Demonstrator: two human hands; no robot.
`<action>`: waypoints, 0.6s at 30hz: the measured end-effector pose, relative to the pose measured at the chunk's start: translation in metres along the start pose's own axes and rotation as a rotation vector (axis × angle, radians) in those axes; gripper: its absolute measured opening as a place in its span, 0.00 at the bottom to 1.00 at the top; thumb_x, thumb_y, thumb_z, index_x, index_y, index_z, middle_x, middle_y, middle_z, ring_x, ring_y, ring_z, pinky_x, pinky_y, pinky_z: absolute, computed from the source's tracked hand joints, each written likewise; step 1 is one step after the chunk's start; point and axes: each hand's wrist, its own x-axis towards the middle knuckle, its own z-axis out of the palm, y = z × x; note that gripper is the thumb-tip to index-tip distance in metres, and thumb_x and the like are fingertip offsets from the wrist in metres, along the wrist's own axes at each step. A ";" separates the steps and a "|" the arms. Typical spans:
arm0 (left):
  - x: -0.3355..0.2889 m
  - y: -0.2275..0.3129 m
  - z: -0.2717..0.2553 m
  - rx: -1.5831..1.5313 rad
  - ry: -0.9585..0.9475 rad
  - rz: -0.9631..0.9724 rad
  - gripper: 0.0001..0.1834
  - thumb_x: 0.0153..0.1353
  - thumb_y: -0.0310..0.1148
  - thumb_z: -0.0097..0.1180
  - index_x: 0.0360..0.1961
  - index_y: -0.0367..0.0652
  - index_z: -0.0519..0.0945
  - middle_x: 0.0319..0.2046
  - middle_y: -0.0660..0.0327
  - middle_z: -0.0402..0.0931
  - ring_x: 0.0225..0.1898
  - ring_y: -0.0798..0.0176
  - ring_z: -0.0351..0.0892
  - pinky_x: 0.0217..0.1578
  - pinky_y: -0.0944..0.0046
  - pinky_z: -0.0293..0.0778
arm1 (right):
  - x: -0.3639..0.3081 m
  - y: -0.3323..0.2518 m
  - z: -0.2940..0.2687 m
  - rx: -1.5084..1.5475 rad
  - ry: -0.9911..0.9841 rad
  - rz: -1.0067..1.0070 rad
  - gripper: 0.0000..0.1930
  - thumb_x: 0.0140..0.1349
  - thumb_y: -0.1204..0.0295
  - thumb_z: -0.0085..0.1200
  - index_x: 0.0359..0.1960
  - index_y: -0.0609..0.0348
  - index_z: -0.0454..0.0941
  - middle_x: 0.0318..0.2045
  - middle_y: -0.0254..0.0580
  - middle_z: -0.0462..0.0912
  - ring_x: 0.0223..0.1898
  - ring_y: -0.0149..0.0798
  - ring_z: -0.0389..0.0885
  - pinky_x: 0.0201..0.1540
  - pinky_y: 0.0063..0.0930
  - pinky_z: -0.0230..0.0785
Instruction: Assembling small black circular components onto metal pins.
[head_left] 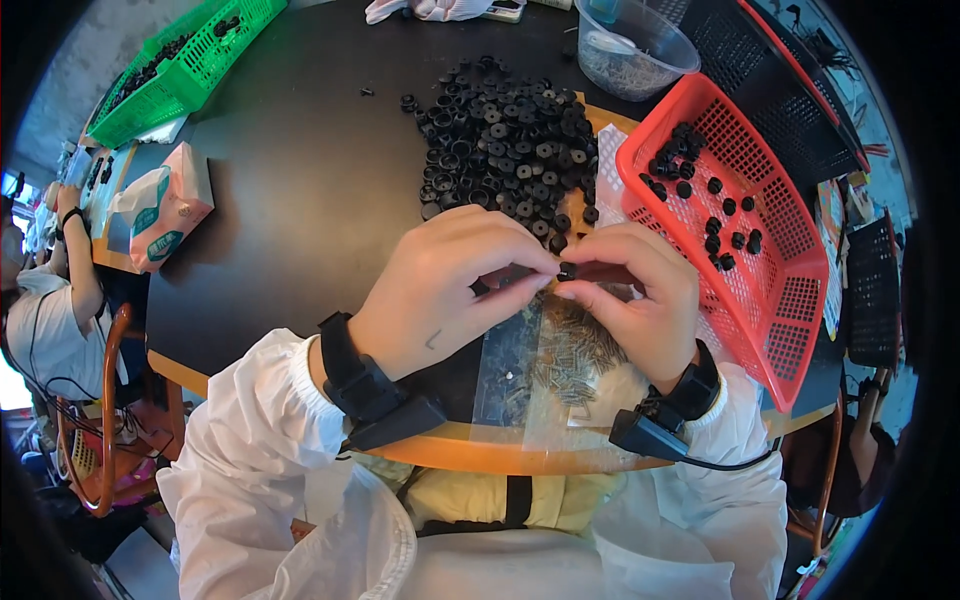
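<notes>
The dark tabletop (pixel 300 150) ends nearest the person in a curved, wood-coloured edge. Just inside it lie thin metal pins (pixel 575 360). Above them, the right hand (pixel 650 285) has its fingers clamped on a small black part (pixel 568 270); those of the left hand (pixel 440 275) press together at its side. Beyond spreads a heap of black caps (pixel 500 140), with a red basket (pixel 770 340) to its right; a clear tub (pixel 612 82) and a green basket (pixel 205 70) stand farther off. Whatever lies between the left fingertips is hidden; another person (pixel 60 315), far left, is cut off by the dark rim.
</notes>
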 end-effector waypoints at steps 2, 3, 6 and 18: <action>-0.002 -0.001 -0.001 -0.011 -0.006 0.003 0.10 0.49 0.19 0.65 0.35 0.40 0.83 0.33 0.61 0.81 0.30 0.65 0.78 0.29 0.70 0.75 | 0.000 0.000 0.001 -0.009 -0.005 -0.011 0.14 0.47 0.79 0.67 0.38 0.61 0.81 0.35 0.41 0.81 0.35 0.36 0.82 0.36 0.25 0.78; -0.002 -0.001 -0.001 0.029 0.005 0.028 0.11 0.48 0.19 0.66 0.34 0.41 0.83 0.33 0.61 0.81 0.30 0.65 0.78 0.30 0.69 0.75 | 0.000 0.000 0.002 -0.018 -0.010 -0.023 0.14 0.47 0.79 0.67 0.37 0.62 0.82 0.35 0.41 0.81 0.34 0.36 0.82 0.35 0.25 0.77; -0.003 -0.001 -0.002 0.113 0.028 0.104 0.12 0.45 0.19 0.67 0.33 0.42 0.83 0.32 0.63 0.81 0.30 0.63 0.78 0.30 0.68 0.74 | 0.001 0.000 0.006 -0.018 0.011 -0.038 0.13 0.47 0.79 0.67 0.36 0.62 0.82 0.34 0.42 0.81 0.34 0.37 0.82 0.34 0.26 0.77; -0.003 0.013 -0.001 0.006 0.057 -0.080 0.14 0.47 0.21 0.68 0.36 0.40 0.80 0.30 0.65 0.80 0.26 0.71 0.73 0.29 0.72 0.70 | -0.003 -0.010 0.001 -0.189 0.080 -0.201 0.14 0.45 0.75 0.70 0.34 0.59 0.81 0.34 0.42 0.82 0.33 0.41 0.82 0.36 0.29 0.75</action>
